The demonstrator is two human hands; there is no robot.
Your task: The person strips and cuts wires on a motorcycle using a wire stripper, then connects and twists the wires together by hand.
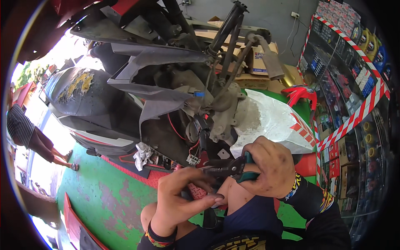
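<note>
My right hand [271, 166] is closed round teal-handled wire stripper pliers [229, 168], with their dark jaws pointing left. My left hand [183, 196] is curled just left of and below the jaws; what its fingers hold, if anything, I cannot make out. Beyond both hands stands a partly stripped scooter [79, 96], with bare forks, loose dark panels and hanging red and black wires. A white connector [193, 159] dangles among the wires above my left hand. A white body panel with red markings [262, 121] lies to the right of the frame tube.
A glass display case [350, 91] with striped edging fills the right side. Cardboard boxes [260, 58] are behind the scooter. A crumpled white rag [143, 158] sits by the footboard. At the left a person in striped clothing [23, 125] stands on the green floor [104, 200] near a red panel [77, 221].
</note>
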